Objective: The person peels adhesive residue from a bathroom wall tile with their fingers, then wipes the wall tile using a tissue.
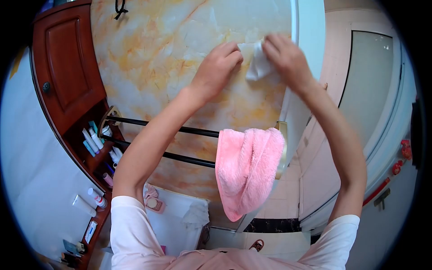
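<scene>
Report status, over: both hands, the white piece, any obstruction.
Left hand and right hand pinching thin white piece. Piece partly hidden by right hand. Pink towel on black rails below, not between hands.

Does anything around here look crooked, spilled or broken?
Nothing looks clearly spilled or broken. The pink towel looks untidy: it hangs bunched at one end of the black rails, one corner drooping to a point. Below, a crumpled white item lies loosely on the white surface; I can't tell what it is.
</scene>
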The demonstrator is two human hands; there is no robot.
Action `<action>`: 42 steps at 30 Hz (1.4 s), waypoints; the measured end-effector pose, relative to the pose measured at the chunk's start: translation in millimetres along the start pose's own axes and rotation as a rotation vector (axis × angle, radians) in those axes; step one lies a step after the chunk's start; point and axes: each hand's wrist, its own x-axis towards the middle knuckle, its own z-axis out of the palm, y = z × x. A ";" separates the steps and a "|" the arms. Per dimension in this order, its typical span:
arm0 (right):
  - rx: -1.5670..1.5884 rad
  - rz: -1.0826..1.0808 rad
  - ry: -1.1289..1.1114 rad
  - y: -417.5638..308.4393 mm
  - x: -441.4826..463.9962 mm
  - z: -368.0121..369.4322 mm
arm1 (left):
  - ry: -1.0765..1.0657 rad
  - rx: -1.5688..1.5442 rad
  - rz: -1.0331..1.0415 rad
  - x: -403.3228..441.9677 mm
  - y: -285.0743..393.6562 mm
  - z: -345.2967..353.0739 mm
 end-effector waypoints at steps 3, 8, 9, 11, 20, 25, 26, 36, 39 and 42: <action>0.069 -0.030 -0.104 -30.1 -32.6 -6.1 | 0.036 -0.108 -0.165 -8.8 2.2 -2.7; 0.163 0.031 -0.125 -41.8 -49.9 -15.4 | 0.040 0.002 -0.029 -8.0 2.0 -1.6; 0.179 0.046 -0.119 -41.9 -51.4 -15.2 | 0.032 0.054 0.023 -8.6 -1.0 -1.9; 0.192 0.057 -0.105 -42.1 -53.3 -15.5 | 0.042 0.079 0.074 -8.7 -0.8 -3.9; 0.246 0.096 -0.102 -43.1 -54.4 -19.2 | -0.117 -0.029 -0.047 3.7 -1.3 -14.8; 0.265 0.107 -0.100 -41.6 -55.4 -17.7 | -0.024 -0.052 -0.027 -2.3 -1.9 -6.0; 0.270 0.111 -0.101 -41.4 -56.0 -17.1 | -0.022 -0.039 0.005 -2.2 -1.8 -4.5; 0.307 0.121 -0.084 -41.3 -57.1 -17.0 | -0.158 0.078 0.158 5.2 -12.2 -13.7; 0.301 0.127 -0.089 -41.0 -58.1 -15.3 | -0.129 -0.015 0.094 3.9 -12.5 -12.8; 0.289 0.135 -0.098 -42.3 -57.5 -16.2 | -0.086 -0.067 0.033 0.4 -3.0 -11.8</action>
